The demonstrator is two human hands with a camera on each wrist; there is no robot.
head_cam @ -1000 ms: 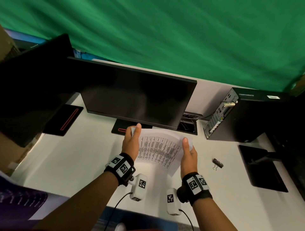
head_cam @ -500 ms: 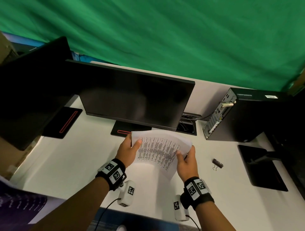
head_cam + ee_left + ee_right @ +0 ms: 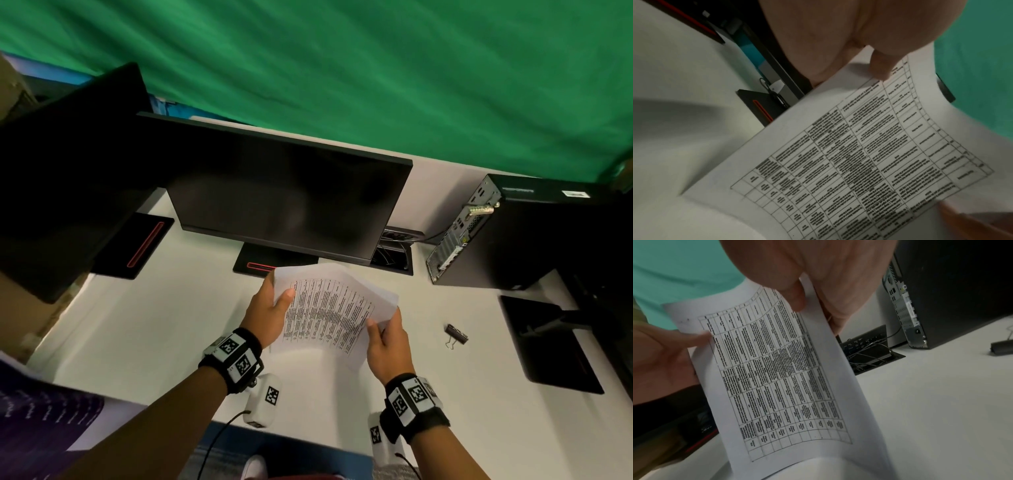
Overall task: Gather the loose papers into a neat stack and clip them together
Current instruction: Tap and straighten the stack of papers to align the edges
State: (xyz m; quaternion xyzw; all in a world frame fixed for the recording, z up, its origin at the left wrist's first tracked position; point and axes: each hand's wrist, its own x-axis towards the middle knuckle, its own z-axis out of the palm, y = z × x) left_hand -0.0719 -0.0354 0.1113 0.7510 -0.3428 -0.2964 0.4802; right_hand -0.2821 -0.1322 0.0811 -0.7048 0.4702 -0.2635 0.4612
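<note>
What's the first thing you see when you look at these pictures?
The papers with a printed table, held up over the white desk by the left hand and right hand. Behind them stands a big dark monitor, and a small black binder clip lies to the right.

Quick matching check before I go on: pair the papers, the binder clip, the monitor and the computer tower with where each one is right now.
Things:
1. papers
2. binder clip
3. monitor
4. computer tower

Places:
A. lying on the desk, right of the hands
B. standing at the desk's far right
C. held in both hands
D. standing just beyond the papers

Pairs: 1-C, 2-A, 3-D, 4-B
</note>
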